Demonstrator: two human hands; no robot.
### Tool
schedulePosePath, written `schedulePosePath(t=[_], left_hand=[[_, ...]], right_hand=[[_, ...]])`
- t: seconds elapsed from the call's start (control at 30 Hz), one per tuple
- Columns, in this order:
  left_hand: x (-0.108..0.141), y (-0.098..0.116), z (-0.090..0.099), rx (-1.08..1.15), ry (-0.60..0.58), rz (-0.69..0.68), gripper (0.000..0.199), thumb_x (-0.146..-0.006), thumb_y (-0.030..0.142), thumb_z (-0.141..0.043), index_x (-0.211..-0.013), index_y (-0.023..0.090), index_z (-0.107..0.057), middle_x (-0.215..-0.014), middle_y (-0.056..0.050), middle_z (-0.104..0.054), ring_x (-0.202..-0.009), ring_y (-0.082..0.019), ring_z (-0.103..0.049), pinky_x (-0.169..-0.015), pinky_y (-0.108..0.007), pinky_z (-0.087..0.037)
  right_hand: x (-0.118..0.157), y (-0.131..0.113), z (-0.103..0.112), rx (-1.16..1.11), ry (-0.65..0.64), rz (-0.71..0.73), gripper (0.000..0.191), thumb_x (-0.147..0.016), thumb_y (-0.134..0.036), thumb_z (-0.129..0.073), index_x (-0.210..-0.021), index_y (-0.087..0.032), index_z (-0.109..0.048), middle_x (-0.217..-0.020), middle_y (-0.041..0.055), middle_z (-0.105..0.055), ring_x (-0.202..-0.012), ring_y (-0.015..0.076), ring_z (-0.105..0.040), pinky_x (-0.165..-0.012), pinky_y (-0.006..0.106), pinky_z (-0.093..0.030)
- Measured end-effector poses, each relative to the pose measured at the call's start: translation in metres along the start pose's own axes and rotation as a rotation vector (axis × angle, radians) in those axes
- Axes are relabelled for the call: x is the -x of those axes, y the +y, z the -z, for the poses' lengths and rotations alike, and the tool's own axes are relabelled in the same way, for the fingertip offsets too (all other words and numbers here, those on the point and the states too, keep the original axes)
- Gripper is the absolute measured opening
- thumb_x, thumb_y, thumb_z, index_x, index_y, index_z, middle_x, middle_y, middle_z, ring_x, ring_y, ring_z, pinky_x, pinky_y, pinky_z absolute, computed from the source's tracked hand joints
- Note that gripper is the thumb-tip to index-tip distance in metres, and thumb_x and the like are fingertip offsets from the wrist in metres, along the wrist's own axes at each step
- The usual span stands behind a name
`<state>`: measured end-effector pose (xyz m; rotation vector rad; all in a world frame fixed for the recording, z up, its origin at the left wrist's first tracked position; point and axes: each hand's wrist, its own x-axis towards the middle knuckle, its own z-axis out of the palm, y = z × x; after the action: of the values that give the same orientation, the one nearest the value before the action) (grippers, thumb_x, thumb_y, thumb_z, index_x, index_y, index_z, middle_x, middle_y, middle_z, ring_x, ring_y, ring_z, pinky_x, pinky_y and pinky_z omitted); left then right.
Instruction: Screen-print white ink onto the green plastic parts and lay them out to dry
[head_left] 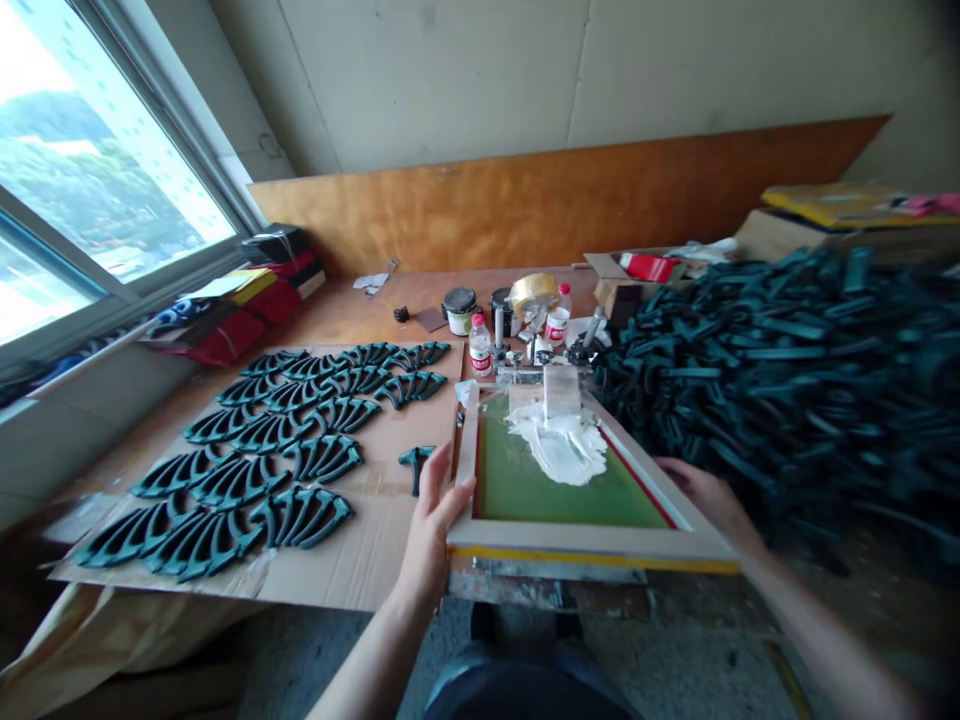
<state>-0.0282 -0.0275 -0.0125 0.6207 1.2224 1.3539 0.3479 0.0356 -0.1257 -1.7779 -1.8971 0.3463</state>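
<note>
Window panes (97, 170) fill the far left, above a wooden surface (337, 320) that carries a cardboard sheet (375, 520) laid with rows of curved, dark teal plastic pieces (240, 480). One lone T-shaped piece (415, 465) lies near the left hand (431, 525), whose fingers spread wide around the left bar of a wooden screen frame (585, 538). That frame sits at the near edge of the surface, its green mesh (570, 500) smeared with thick white ink (555, 445). Beyond it stand a plastic bottle with a red cap (480, 348), a dark ink can (459, 308) and a roll of tape (534, 295). The right hand (709, 500) rests on the frame's right corner, though whether it grips or only lies there is impossible to tell. Farther right, a big heap of matching teal pieces (780, 380) rises just beside the frame.
</note>
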Motion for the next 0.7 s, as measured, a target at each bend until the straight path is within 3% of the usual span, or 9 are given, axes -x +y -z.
schedulePosePath(t=[0.07, 0.13, 0.2, 0.27, 0.37, 0.53, 0.7], left_hand=[[0.007, -0.031, 0.015, -0.01, -0.002, 0.187, 0.056, -0.075, 0.042, -0.072, -0.126, 0.025, -0.056, -0.13, -0.008, -0.061, -0.112, -0.026, -0.061, -0.079, -0.027, -0.05], [0.008, -0.061, 0.029, -0.052, -0.064, 0.265, 0.058, -0.074, 0.05, -0.07, -0.12, 0.017, -0.061, -0.111, -0.01, -0.07, -0.1, -0.028, -0.065, -0.073, -0.029, -0.05], [0.004, -0.086, 0.04, -0.142, -0.101, 0.237, 0.059, -0.072, 0.057, -0.068, -0.111, 0.012, -0.065, -0.099, -0.009, -0.072, -0.097, -0.028, -0.064, -0.074, -0.03, -0.049], [-0.003, -0.105, 0.048, -0.258, -0.098, 0.179, 0.061, -0.072, 0.061, -0.066, -0.105, 0.011, -0.067, -0.093, -0.008, -0.072, -0.096, -0.027, -0.062, -0.078, -0.03, -0.047], [-0.011, -0.12, 0.055, -0.384, -0.076, 0.14, 0.063, -0.073, 0.065, -0.062, -0.103, 0.01, -0.067, -0.089, -0.007, -0.07, -0.094, -0.026, -0.061, -0.08, -0.03, -0.045], [-0.015, -0.13, 0.061, -0.445, -0.079, 0.113, 0.063, -0.076, 0.067, -0.057, -0.105, 0.011, -0.065, -0.092, -0.007, -0.069, -0.094, -0.025, -0.06, -0.079, -0.029, -0.044], [-0.019, -0.137, 0.065, -0.415, -0.091, 0.093, 0.061, -0.076, 0.066, -0.056, -0.103, 0.012, -0.065, -0.09, -0.006, -0.069, -0.091, -0.025, -0.06, -0.078, -0.028, -0.045]], right_hand=[[-0.025, -0.008, 0.009, -0.046, 0.048, -0.019, 0.042, -0.09, -0.051, -0.043, -0.106, -0.021, -0.07, -0.098, 0.0072, -0.072, -0.082, 0.0238, -0.069, -0.072, 0.036, -0.059], [-0.049, -0.033, 0.009, -0.094, 0.103, 0.055, 0.046, -0.088, -0.05, -0.049, -0.119, -0.019, -0.063, -0.116, 0.0103, -0.066, -0.088, 0.0229, -0.068, -0.078, 0.036, -0.058], [-0.07, -0.065, 0.002, -0.046, 0.116, 0.22, 0.054, -0.086, -0.044, -0.055, -0.134, -0.019, -0.051, -0.137, 0.0118, -0.052, -0.106, 0.0246, -0.062, -0.09, 0.038, -0.054], [-0.085, -0.095, -0.009, 0.103, 0.065, 0.35, 0.063, -0.082, -0.035, -0.062, -0.14, -0.019, -0.043, -0.146, 0.0112, -0.041, -0.122, 0.0272, -0.051, -0.101, 0.04, -0.047], [-0.095, -0.123, -0.025, 0.312, -0.11, 0.381, 0.059, -0.077, -0.025, -0.067, -0.133, -0.017, -0.049, -0.132, 0.0121, -0.053, -0.12, 0.0272, -0.051, -0.099, 0.038, -0.047], [-0.087, -0.133, -0.029, 0.408, -0.35, 0.362, 0.02, -0.08, -0.028, -0.064, -0.097, -0.017, -0.065, -0.096, 0.0077, -0.068, -0.09, 0.0209, -0.064, -0.076, 0.027, -0.048], [-0.074, -0.122, -0.027, 0.438, -0.27, 0.351, 0.018, -0.085, -0.036, -0.059, -0.089, -0.019, -0.064, -0.089, 0.0068, -0.069, -0.084, 0.0195, -0.064, -0.072, 0.025, -0.045]])
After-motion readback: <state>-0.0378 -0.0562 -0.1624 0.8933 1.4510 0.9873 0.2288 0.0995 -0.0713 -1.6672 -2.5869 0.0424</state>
